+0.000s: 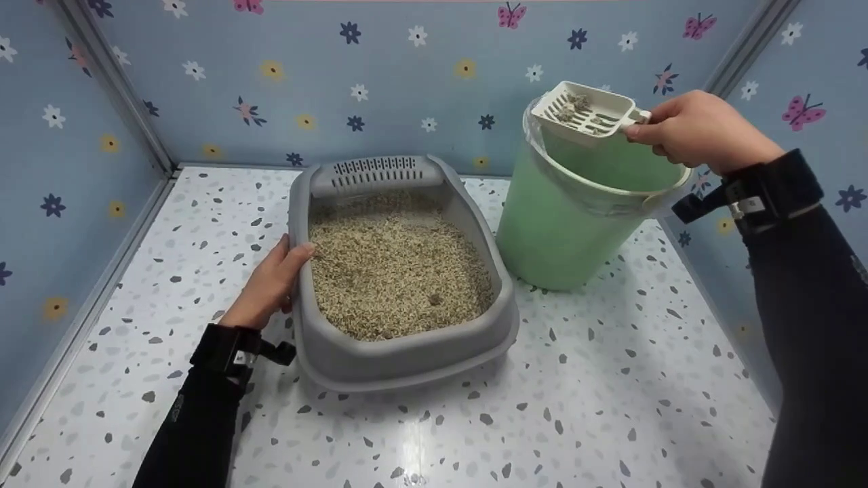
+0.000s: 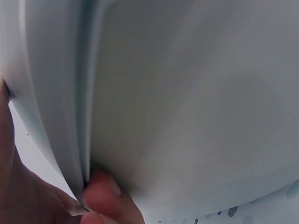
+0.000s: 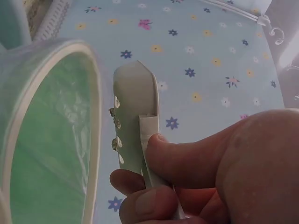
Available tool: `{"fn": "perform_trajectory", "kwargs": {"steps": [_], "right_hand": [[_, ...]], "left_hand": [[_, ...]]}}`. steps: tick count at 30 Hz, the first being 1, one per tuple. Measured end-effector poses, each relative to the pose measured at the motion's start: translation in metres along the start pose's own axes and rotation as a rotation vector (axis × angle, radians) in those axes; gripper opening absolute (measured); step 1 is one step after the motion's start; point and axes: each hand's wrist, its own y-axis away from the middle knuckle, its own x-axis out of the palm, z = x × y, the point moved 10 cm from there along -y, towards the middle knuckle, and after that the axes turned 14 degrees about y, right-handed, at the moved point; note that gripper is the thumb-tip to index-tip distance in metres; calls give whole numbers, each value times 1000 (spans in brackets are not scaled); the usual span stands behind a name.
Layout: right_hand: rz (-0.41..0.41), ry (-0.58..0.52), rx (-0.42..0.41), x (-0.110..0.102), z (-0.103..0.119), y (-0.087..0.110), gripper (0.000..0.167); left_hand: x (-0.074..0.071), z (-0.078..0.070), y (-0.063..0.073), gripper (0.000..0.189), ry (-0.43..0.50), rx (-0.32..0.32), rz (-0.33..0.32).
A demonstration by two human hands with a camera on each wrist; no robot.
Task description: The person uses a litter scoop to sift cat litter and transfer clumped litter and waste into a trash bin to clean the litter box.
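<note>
A grey litter box (image 1: 407, 356) filled with tan granular litter (image 1: 400, 271) stands on the speckled surface. My left hand (image 1: 271, 281) grips its left rim, thumb on top; in the left wrist view the fingertips (image 2: 100, 191) curl under the rim's edge. My right hand (image 1: 702, 132) pinches the handle of a cream slotted litter scoop (image 1: 617, 108), which is held over the far left rim of a green bin (image 1: 556, 230). Several greyish clumps (image 1: 573, 107) lie in the scoop. In the right wrist view, bits of clump (image 3: 115, 143) poke through the scoop's slots.
A clear plastic liner (image 1: 536, 135) folds over the bin's rim. The bin stands right of the litter box, near the back wall (image 1: 407, 88) with its flower and butterfly print. Side panels (image 1: 68, 203) bound the speckled tabletop (image 1: 542, 420). A small dark clump (image 1: 435, 299) sits in the litter.
</note>
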Motion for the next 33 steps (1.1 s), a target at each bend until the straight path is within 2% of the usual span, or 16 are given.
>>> {"fn": "perform_trajectory", "kwargs": {"steps": [3, 8, 14, 19, 25, 29, 33], "right_hand": [[-12, 49, 25, 4, -10, -4, 53], [-43, 138, 20, 7, -14, -8, 57], [-82, 219, 20, 8, -13, -11, 49], [-147, 308, -1, 6, -10, -9, 44], [-305, 459, 4, -3, -7, -8, 35], [-497, 550, -54, -8, 5, -1, 14], [-670, 662, -105, -9, 19, 7, 23]], "left_hand": [[1, -1, 0, 85, 6, 8, 5], [-1, -1, 1, 85, -8, 5, -14], [-2, 0, 0, 86, -8, 3, -23], [-1, 2, -2, 87, -2, -3, -16], [-1, 2, -2, 87, 1, -3, -17], [0, 3, -1, 94, -3, -18, -13], [-1, 3, 0, 93, -14, -23, -20]]}}
